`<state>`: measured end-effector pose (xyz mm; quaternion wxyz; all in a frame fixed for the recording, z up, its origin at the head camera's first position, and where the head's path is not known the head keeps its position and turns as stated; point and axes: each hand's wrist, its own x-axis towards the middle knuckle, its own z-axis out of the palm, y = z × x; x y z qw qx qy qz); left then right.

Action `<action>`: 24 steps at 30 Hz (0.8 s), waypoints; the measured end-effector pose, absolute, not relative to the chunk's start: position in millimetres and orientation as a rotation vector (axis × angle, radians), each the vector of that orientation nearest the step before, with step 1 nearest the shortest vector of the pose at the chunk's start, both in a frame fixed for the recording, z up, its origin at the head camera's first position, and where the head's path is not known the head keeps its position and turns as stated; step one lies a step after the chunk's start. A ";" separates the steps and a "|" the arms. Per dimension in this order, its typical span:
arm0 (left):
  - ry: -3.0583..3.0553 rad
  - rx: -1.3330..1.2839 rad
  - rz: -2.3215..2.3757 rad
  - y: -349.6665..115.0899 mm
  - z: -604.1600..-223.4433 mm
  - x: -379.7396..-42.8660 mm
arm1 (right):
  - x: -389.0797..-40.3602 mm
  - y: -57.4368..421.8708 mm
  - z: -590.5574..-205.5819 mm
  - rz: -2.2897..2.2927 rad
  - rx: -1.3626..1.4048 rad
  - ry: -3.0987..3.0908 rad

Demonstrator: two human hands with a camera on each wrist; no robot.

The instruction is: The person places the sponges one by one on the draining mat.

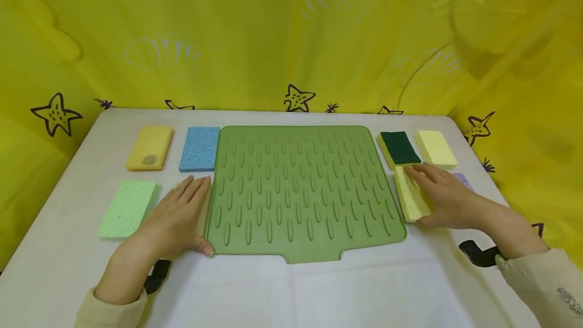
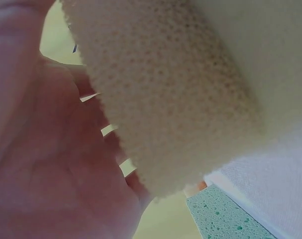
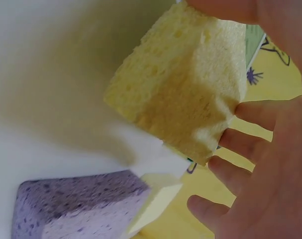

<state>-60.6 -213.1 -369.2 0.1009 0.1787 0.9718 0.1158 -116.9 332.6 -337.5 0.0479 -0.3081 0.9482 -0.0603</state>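
My left hand (image 1: 175, 216) lies over a beige sponge (image 1: 203, 211) beside the green mat's left edge, thumb at the mat's near corner. In the left wrist view, this porous sponge (image 2: 165, 99) hides the fingertips behind it. On the other side, my right hand (image 1: 448, 199) holds a pale yellow sponge (image 1: 410, 199) between thumb and fingers, right at the mat's right edge. The right wrist view shows the yellow sponge (image 3: 185, 89) with the thumb on one side, fingertips along the opposite edge, and the little finger off it. The green ridged mat (image 1: 300, 191) lies flat between both hands.
Left of the mat lie an orange-yellow sponge (image 1: 148, 148), a blue one (image 1: 200, 148) and a light green one (image 1: 127, 209). At right are a dark green-topped sponge (image 1: 401, 147), a pale yellow block (image 1: 435, 148) and a purple sponge (image 3: 81, 204). A yellow curtain (image 1: 255, 39) hangs behind the white table (image 1: 373, 287).
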 end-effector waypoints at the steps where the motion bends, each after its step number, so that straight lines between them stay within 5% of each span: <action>1: 2.871 0.527 0.343 -213.3 -369.0 -60.4 | -116.2 330.4 -337.0 -0.194 -0.955 2.900; 24: 2.875 0.542 0.352 -214.3 -370.1 -59.2 | -103.7 262.9 -323.1 -0.314 -0.906 2.833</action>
